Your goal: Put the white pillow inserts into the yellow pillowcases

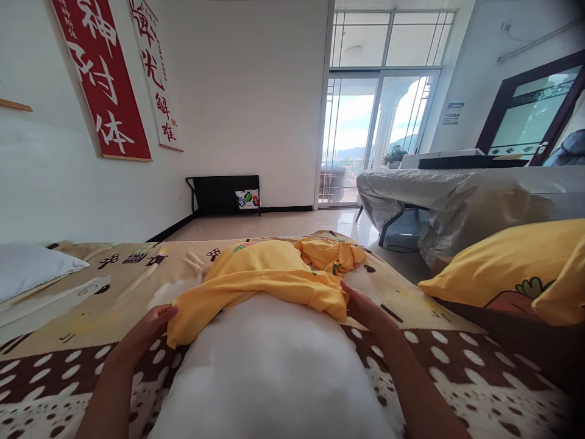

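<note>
A white pillow (269,360) lies lengthwise on the patterned bedspread (479,378) in front of me. A yellow pillowcase (256,274) is bunched over the pillow's far end. My left hand (153,323) grips the pillowcase's open edge at its left corner, fingers curled on the cloth. On the opposite side, my right hand (361,305) pinches the same edge at the right corner. Both forearms run along the pillow's sides.
A yellow pillow with a carrot print (507,268) rests at the right. Another white pillow (31,265) lies at the left edge. Beyond the bed stand a plastic-covered table (457,195), a black rack (223,194) against the wall, and glass balcony doors (375,134).
</note>
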`<state>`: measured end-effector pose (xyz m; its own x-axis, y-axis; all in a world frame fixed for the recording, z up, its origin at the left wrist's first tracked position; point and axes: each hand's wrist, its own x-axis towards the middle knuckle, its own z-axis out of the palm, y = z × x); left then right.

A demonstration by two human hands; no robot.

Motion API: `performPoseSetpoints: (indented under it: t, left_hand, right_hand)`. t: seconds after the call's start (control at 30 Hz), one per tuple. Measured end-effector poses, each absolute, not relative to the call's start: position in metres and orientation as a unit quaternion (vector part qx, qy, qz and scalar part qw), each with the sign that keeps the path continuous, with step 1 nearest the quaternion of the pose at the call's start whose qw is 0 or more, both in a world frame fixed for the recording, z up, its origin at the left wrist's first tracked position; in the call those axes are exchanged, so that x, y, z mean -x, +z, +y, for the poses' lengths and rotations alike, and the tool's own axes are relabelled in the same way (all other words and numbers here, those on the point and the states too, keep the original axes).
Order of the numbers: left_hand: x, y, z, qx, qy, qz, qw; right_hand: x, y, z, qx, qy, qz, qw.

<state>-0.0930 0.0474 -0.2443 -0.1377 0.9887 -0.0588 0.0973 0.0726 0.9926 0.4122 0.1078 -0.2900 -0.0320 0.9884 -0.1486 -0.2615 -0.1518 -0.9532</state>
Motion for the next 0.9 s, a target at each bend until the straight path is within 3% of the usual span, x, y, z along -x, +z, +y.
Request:
performPoseSetpoints:
  t: [0.07, 0.17, 0.3, 0.47, 0.63, 0.7, 0.8, 0.9]
  left_hand:
    - [0.092, -0.238, 0.044, -0.485, 0.479, 0.549, 0.482]
    - [0.082, -0.228, 0.045, -0.443, 0.569, 0.542, 0.431]
    - [0.067, -0.227, 0.055, -0.412, 0.611, 0.563, 0.375]
    - [0.071, -0.238, 0.067, -0.454, 0.527, 0.64, 0.327]
    - [0.079, -0.203, 0.04, -0.493, 0.463, 0.734, 0.064]
    - [0.071, -0.184, 0.015, -0.514, 0.458, 0.722, 0.075]
    - [0.047, -0.165, -0.023, -0.646, 0.382, 0.625, 0.216]
    - [0.019, -0.162, -0.046, -0.746, 0.282, 0.525, 0.297]
  right_hand:
    - [-0.409, -0.279, 0.1, 0.395, 0.627, -0.438, 0.51]
    - [-0.401, -0.264, 0.093, 0.35, 0.62, -0.468, 0.524]
    - [-0.39, -0.256, 0.096, 0.412, 0.523, -0.424, 0.614]
    - [-0.39, -0.263, 0.104, 0.5, 0.441, -0.413, 0.621]
    - [-0.398, -0.244, 0.098, 0.561, 0.322, -0.424, 0.633]
    - [-0.391, -0.223, 0.078, 0.556, 0.326, -0.497, 0.581]
    - [-0.363, -0.186, 0.021, 0.459, 0.353, -0.729, 0.365]
    - [-0.324, -0.175, -0.043, 0.275, 0.264, -0.904, 0.194]
